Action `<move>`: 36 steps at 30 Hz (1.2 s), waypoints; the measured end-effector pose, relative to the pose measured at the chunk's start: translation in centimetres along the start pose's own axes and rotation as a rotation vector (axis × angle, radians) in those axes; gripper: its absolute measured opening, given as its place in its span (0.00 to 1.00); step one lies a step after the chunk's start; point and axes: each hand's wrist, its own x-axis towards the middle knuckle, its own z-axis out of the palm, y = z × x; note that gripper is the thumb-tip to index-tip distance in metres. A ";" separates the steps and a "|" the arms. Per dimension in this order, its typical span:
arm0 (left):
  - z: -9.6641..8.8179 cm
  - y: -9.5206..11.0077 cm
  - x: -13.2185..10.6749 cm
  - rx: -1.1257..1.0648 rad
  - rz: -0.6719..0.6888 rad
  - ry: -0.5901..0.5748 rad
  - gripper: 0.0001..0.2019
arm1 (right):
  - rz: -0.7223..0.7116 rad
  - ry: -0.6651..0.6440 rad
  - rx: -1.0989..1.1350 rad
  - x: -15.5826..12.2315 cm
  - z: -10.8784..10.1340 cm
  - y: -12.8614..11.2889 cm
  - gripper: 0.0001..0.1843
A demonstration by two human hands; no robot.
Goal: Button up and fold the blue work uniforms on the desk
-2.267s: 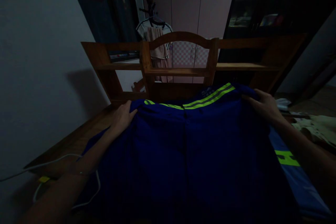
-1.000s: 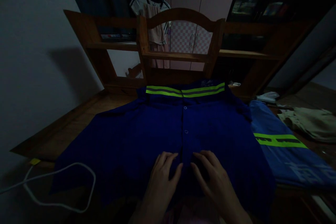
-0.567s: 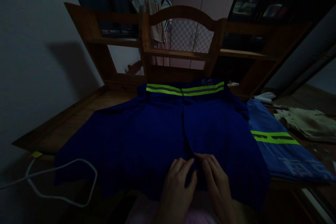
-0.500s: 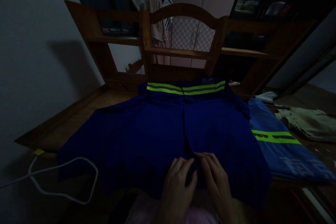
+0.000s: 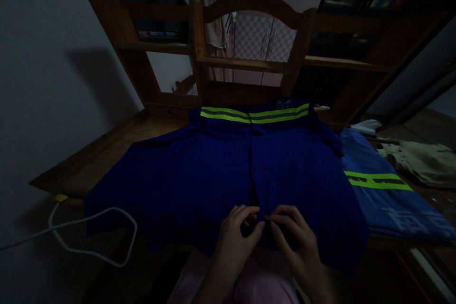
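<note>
A dark blue work jacket (image 5: 199, 171) lies spread over the desk, with a yellow-green reflective band (image 5: 278, 116) across its far part. Its front opening runs down the middle toward me. My left hand (image 5: 238, 235) is at the near end of that opening, thumb and fingertips closing on the cloth edge. Just to its right, my right hand (image 5: 294, 235) pinches the edge of the other front panel. The fingertips of both hands nearly meet. Any button or fastener between them is too dark to make out.
A folded lighter blue garment (image 5: 377, 199) with a reflective band lies at the right, beside beige cloth (image 5: 420, 159). A white cable (image 5: 124, 228) loops off the left edge. Behind the jacket rises a wooden shelf frame (image 5: 245, 64).
My left hand's thumb and fingers have spread a little and shifted at the jacket's edge. The right hand stays close by, still on the cloth. The view has tilted slightly.
</note>
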 end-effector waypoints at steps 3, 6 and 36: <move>0.3 -0.2 0.0 0.017 0.010 0.014 0.11 | -0.019 0.012 -0.029 -0.5 0.4 0.2 0.10; 0.5 -0.3 0.0 0.047 0.022 -0.007 0.13 | -0.037 0.025 -0.067 -0.9 1.0 0.4 0.12; 0.4 -0.8 0.0 0.105 0.184 0.243 0.04 | 0.220 0.011 0.203 1.2 -1.0 0.5 0.14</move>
